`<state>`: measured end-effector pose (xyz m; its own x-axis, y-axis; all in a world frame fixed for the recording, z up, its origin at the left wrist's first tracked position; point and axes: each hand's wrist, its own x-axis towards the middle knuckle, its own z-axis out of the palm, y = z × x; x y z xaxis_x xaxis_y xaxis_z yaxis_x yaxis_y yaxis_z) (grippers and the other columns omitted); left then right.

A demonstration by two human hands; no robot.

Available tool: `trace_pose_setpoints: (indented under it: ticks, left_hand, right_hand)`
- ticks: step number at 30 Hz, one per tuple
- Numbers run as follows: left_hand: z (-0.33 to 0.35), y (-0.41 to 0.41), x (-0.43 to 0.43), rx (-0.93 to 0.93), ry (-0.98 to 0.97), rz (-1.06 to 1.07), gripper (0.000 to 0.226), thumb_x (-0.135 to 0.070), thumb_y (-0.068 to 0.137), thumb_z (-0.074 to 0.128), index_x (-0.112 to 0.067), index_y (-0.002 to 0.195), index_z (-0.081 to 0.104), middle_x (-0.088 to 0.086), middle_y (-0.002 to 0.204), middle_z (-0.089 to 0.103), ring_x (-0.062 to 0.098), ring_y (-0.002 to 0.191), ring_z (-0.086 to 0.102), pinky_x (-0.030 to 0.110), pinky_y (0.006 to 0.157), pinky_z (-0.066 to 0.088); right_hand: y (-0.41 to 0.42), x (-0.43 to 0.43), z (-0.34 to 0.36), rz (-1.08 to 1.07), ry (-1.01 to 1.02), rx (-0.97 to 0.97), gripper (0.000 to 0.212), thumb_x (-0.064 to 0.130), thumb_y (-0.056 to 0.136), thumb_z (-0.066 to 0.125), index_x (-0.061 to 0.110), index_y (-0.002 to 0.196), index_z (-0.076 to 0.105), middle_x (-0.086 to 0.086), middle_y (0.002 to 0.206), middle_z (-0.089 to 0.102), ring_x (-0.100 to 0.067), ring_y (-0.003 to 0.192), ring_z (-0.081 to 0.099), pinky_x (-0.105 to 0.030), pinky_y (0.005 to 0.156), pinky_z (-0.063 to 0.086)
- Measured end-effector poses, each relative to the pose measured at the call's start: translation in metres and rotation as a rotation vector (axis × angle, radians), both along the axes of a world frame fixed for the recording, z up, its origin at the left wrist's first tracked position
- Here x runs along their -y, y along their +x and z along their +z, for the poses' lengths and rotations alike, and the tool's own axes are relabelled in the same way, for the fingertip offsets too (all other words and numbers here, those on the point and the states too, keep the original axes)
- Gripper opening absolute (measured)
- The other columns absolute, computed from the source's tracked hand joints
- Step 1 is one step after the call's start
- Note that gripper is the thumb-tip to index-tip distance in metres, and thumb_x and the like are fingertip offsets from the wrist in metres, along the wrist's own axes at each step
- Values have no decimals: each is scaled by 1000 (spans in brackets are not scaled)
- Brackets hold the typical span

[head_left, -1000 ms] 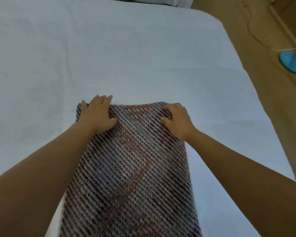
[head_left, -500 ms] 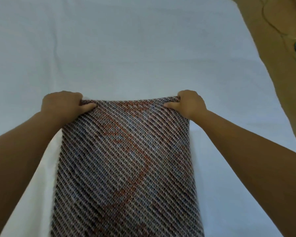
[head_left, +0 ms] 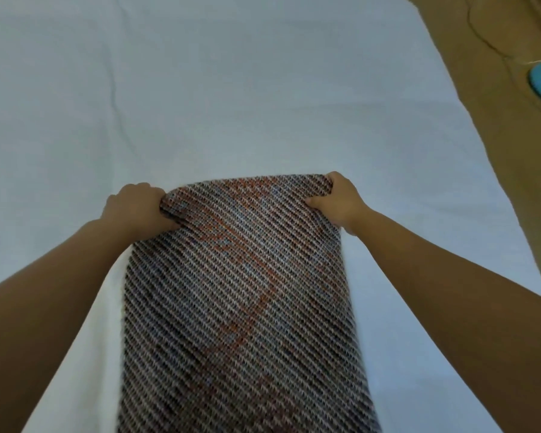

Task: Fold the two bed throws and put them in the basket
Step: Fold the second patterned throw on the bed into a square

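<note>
Two hands are clamped on the far corners of one woven throw [head_left: 241, 292]. The left hand [head_left: 138, 207] is curled round the corner at ten o'clock and the right hand [head_left: 338, 203] round the corner at two o'clock, so the hands are kept apart by the cloth's width. The throw is laid as a long strip on the white bed sheet [head_left: 200, 89], from the centre of the view down to six o'clock, where its near end is cut off. Neither a second throw nor the basket is seen.

A lopsided fold is judged the chief risk: if one corner were drawn back faster than the other, the edges would be skewed. The layers bunched under the left hand could be let slip apart, and the sheet could be dragged into creases.
</note>
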<state>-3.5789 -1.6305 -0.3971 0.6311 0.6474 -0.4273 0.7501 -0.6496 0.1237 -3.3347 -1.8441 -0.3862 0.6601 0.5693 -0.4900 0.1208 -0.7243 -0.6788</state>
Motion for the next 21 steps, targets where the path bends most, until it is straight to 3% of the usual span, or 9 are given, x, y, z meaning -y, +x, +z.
trace_pose_setpoints:
  ticks: [5, 10, 15, 18, 21]
  left_hand:
    - [27, -36, 30, 124, 35, 54, 36, -49, 79, 61, -14, 80, 53, 5, 78, 56, 28, 74, 54, 36, 71, 45]
    - [61, -74, 68, 201, 176, -19, 39, -52, 81, 57, -15, 69, 50, 2, 68, 55, 27, 64, 54, 31, 62, 38]
    - [89, -115, 119, 286, 157, 2, 35, -38, 77, 65, -17, 60, 43, -2, 61, 47, 24, 58, 49, 30, 57, 33]
    - [98, -149, 160, 288, 221, -61, 27, -35, 76, 67, -16, 67, 50, -1, 67, 46, 26, 61, 49, 31, 61, 36]
    - [104, -191, 212, 340, 312, -141, 19, -26, 72, 73, -9, 75, 64, 10, 75, 57, 32, 66, 57, 35, 60, 44]
  right_hand:
    - [-19, 25, 36, 100, -20, 133, 25, 13, 79, 67, 8, 96, 49, -11, 95, 55, -25, 87, 52, -40, 78, 46]
    - [-48, 75, 64, 249, -44, 349, 27, 14, 80, 66, 14, 74, 39, -4, 72, 45, -21, 67, 39, -31, 52, 27]
    - [-81, 133, 82, 475, -151, 548, 39, 14, 82, 61, 20, 60, 30, 2, 66, 35, -25, 68, 40, -33, 55, 27]
    - [-108, 173, 87, 570, -142, 658, 33, 12, 84, 56, 13, 58, 35, 0, 67, 37, -25, 67, 44, -31, 50, 29]
    - [-139, 223, 86, 677, -126, 738, 15, 11, 83, 55, 10, 70, 48, -7, 78, 44, -28, 81, 48, -30, 59, 31]
